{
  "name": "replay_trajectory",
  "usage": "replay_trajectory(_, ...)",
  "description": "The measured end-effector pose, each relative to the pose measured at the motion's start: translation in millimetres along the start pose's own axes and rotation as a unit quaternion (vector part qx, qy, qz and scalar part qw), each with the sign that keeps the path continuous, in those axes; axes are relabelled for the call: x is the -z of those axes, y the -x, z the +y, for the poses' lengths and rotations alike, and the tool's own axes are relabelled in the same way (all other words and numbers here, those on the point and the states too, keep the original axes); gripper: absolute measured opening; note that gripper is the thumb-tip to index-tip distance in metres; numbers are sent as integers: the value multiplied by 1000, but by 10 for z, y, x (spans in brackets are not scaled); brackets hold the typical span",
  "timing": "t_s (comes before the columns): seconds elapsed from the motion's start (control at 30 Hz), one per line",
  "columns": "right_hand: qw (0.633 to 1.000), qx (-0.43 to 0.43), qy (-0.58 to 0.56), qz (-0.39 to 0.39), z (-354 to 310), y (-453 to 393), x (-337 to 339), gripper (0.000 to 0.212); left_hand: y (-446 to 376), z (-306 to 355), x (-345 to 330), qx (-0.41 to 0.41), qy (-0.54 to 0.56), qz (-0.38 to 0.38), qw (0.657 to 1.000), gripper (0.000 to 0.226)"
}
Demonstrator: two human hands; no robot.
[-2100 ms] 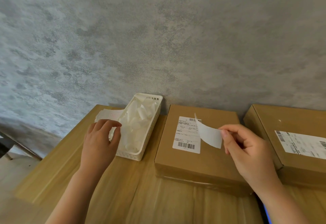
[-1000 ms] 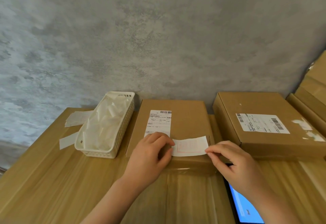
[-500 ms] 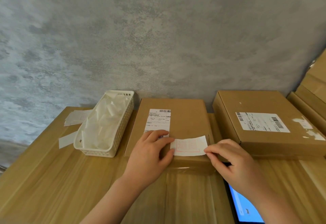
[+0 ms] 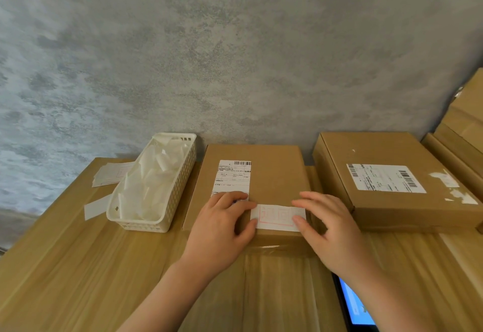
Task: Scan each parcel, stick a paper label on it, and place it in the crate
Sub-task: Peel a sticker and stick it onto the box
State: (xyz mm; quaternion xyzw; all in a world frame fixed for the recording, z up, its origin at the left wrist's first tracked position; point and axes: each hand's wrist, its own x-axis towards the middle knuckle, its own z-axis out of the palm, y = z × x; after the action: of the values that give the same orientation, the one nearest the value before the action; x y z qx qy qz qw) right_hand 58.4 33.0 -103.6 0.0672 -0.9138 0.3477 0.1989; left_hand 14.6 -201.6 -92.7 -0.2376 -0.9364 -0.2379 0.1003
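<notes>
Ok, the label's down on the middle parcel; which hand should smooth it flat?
Right, probably. The right hand already lies with straight fingers on the paper label, covering its right end. The left hand touches only the label's left edge and mostly rests on the parcel.

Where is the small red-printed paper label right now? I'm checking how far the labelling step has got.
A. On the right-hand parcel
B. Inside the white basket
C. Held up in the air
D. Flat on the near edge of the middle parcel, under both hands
D: the label lies flat on the parcel, with the left hand at its left end and the right hand on its right end.
</notes>
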Motion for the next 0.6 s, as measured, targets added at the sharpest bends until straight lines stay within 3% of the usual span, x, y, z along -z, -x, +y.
replay_trajectory(0.13,996,-42,35,-65,93,45,-25,53,2,1,13,-2,2,-4,1000,47)
replay_trajectory(0.37,983,-129,-14,-131,-38,150,48,50,6,-17,49,-14,-6,-26,1000,50)
replay_trajectory(0.5,982,-149,-73,-91,-104,151,92,51,33,-70,94,-28,-49,-50,997,53)
replay_trajectory(0.6,985,-140,-83,-51,-129,165,94,52,76,-185,168,8,-16,-3,1000,50)
